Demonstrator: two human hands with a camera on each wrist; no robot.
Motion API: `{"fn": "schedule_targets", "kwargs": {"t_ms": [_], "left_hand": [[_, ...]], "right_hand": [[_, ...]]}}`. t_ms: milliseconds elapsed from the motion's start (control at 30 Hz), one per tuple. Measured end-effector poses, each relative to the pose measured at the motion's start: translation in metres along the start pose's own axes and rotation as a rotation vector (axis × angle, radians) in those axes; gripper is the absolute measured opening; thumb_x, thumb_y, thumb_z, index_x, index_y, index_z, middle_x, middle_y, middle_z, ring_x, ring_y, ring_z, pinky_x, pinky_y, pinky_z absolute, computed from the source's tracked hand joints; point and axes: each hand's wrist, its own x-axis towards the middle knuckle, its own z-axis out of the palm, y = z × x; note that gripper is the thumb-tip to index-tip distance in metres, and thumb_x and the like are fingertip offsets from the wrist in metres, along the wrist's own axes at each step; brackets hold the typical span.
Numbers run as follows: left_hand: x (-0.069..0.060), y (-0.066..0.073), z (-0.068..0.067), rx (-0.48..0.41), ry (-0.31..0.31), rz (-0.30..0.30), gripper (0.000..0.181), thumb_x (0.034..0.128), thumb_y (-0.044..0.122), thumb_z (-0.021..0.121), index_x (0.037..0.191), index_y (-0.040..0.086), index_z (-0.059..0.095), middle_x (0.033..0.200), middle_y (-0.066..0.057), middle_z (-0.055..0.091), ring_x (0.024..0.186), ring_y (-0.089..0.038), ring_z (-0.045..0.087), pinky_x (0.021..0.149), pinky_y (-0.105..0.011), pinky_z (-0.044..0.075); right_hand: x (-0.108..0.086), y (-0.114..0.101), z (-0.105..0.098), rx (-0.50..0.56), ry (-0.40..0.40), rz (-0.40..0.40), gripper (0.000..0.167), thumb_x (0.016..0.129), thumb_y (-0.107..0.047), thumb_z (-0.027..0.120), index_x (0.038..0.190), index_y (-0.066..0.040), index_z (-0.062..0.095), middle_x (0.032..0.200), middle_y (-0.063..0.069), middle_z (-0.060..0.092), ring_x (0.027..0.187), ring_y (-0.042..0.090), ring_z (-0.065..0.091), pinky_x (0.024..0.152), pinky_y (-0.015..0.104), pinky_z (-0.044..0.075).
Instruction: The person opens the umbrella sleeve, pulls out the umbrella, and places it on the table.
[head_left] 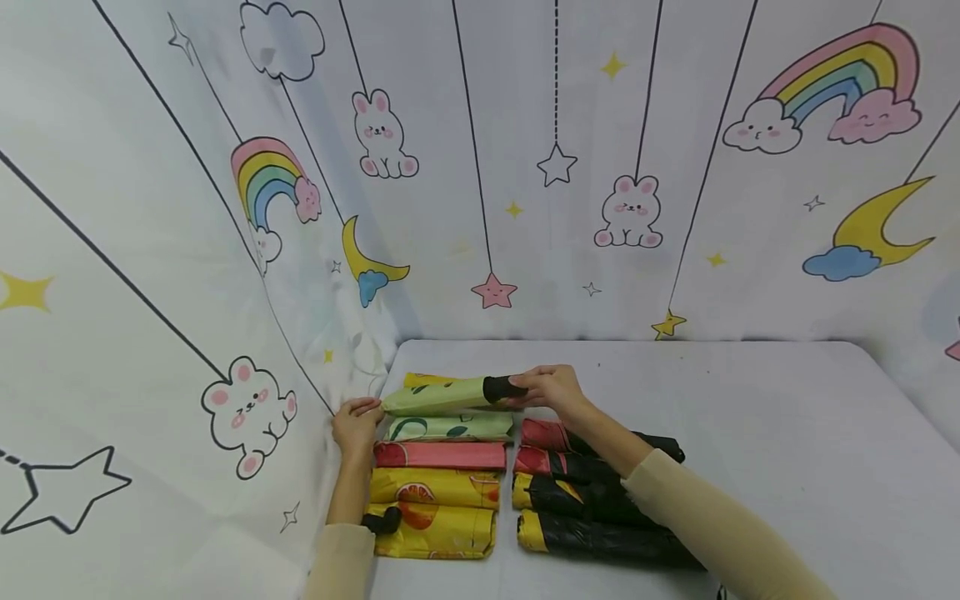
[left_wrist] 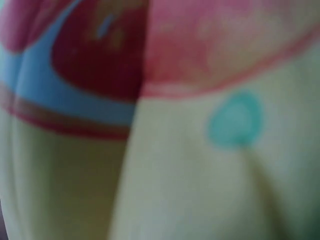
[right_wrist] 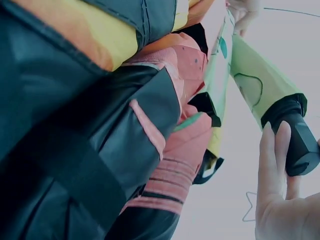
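Currently the left hand [head_left: 356, 423] pinches one end of a light green umbrella [head_left: 435, 397] while the right hand [head_left: 555, 390] holds its black handle [head_left: 501, 388]. The umbrella is at the far end of the desk's [head_left: 787, 467] left column, just beyond a mint-green umbrella [head_left: 450, 428], partly hiding a yellow umbrella [head_left: 424, 380].

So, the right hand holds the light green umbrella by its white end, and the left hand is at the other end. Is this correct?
Almost: the right hand holds the light green umbrella by its black end, not a white one, as the right wrist view shows. The left hand is at the other end.
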Motion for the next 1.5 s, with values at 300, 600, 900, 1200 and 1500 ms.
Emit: {"fn": "schedule_targets", "kwargs": {"t_ms": [300,600,900,1200,1500], "left_hand": [[0.0,0.0,0.003,-0.006,0.003,-0.009,0.025,0.0884,-0.003,0.074,0.113,0.0,0.072,0.114,-0.019,0.076,0.09,-0.017,0.066,0.063,-0.017,0.052],[-0.001,0.001,0.005,-0.025,0.013,-0.017,0.025,0.088,-0.005,0.075,0.113,-0.002,0.072,0.113,-0.021,0.076,0.081,-0.009,0.067,0.064,-0.015,0.054],[0.001,0.005,0.005,-0.022,0.001,-0.027,0.029,0.0879,-0.001,0.076,0.116,0.001,0.071,0.113,-0.014,0.077,0.092,-0.015,0.065,0.065,-0.014,0.052],[0.002,0.004,0.004,0.015,0.007,-0.029,0.03,0.0872,0.001,0.076,0.117,0.001,0.072,0.115,-0.016,0.077,0.096,-0.02,0.066,0.063,-0.014,0.051],[0.002,0.002,0.005,0.011,0.015,-0.048,0.033,0.084,-0.002,0.078,0.117,0.003,0.072,0.114,-0.013,0.077,0.09,-0.011,0.067,0.064,-0.013,0.053]], "right_hand": [[-0.005,-0.006,-0.018,0.037,-0.005,0.003,0.039,0.088,-0.023,0.086,0.107,0.01,0.074,0.109,0.025,0.075,0.089,0.037,0.078,0.086,0.044,0.063],[-0.012,-0.017,-0.034,0.049,-0.001,-0.002,0.039,0.09,-0.021,0.084,0.107,0.012,0.072,0.103,0.025,0.075,0.092,0.039,0.077,0.087,0.045,0.063],[-0.013,-0.026,-0.046,0.043,0.006,-0.015,0.039,0.09,-0.024,0.084,0.105,0.01,0.073,0.1,0.022,0.077,0.091,0.037,0.078,0.087,0.043,0.063],[-0.022,-0.028,-0.057,0.052,0.027,-0.005,0.04,0.089,-0.026,0.085,0.105,0.009,0.073,0.1,0.019,0.077,0.091,0.036,0.078,0.087,0.044,0.063],[-0.033,-0.028,-0.07,0.069,0.024,-0.022,0.035,0.092,-0.025,0.083,0.103,0.007,0.073,0.099,0.017,0.077,0.091,0.035,0.078,0.089,0.044,0.062]]}}
